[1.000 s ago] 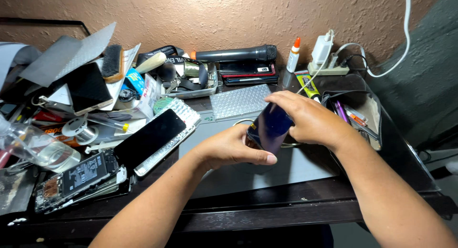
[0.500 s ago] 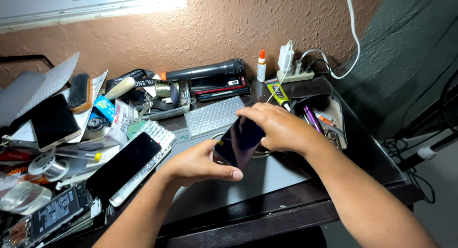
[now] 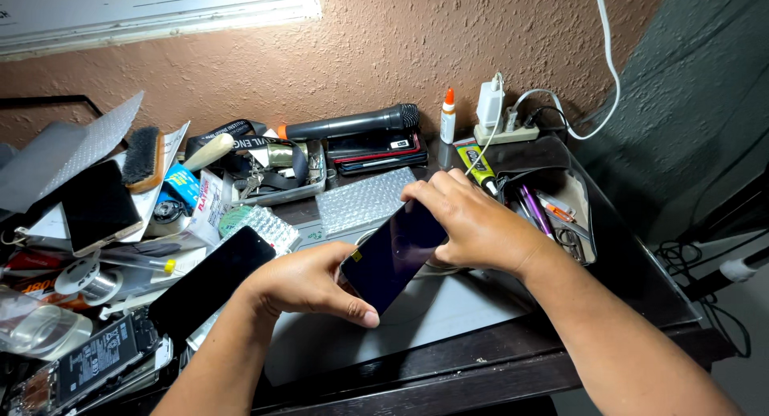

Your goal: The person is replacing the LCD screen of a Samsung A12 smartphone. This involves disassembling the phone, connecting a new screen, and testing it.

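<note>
Smartphone (image 3: 392, 256), thin, stiff, glossy and probably slippery and fragile, hangs above the grey work mat (image 3: 448, 312) as we pinch its lower corner with our left hand (image 3: 308, 284) and upper edge with our right hand (image 3: 481, 228).

- Flat, dark, glossy rectangular phone screen panel (image 3: 392, 256); glass face blue-black, unlit, turned up toward the camera.
- Small yellow mark near its lower-left corner.
- Tilted: long axis runs from lower left to upper right, raised above the grey work mat.
- Held at both ends: lower end in the left hand (image 3: 304, 284), upper end under the right hand (image 3: 481, 228).
</note>
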